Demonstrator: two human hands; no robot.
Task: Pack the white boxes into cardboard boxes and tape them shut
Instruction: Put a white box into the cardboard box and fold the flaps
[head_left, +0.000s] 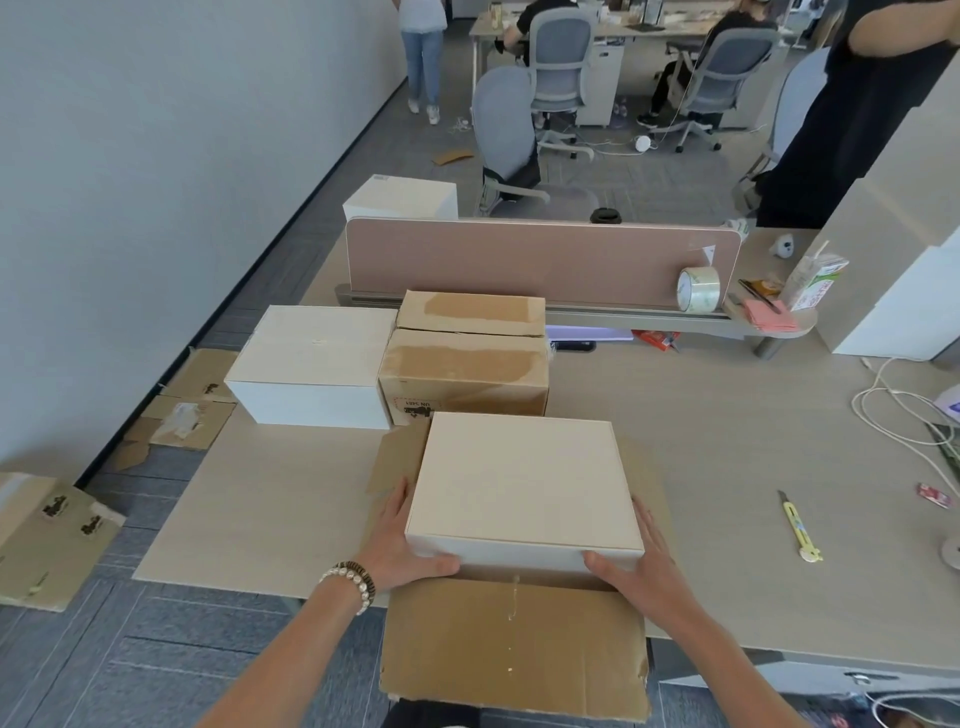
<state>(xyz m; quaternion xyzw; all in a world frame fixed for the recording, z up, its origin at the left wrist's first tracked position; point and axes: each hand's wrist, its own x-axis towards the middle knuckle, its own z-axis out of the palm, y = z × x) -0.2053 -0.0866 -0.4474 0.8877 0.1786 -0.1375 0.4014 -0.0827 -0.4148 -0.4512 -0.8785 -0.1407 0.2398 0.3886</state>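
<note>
Both hands, left hand (402, 540) and right hand (641, 558), grip the white box (524, 488) over the open cardboard box (514, 644). Behind it stand a closed cardboard box (465, 358) and another white box (311, 358); right, a yellow utility knife (800, 527).

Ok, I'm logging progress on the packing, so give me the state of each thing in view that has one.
white box: held by both hands, partly lowered into the open carton
open carton: flaps open, untaped
second white box: on the desk, unpacked
closed carton: flaps shut
tape roll: standing on edge on the shelf
utility knife: lying on the desk
left hand: gripping the box
right hand: gripping the box
</note>
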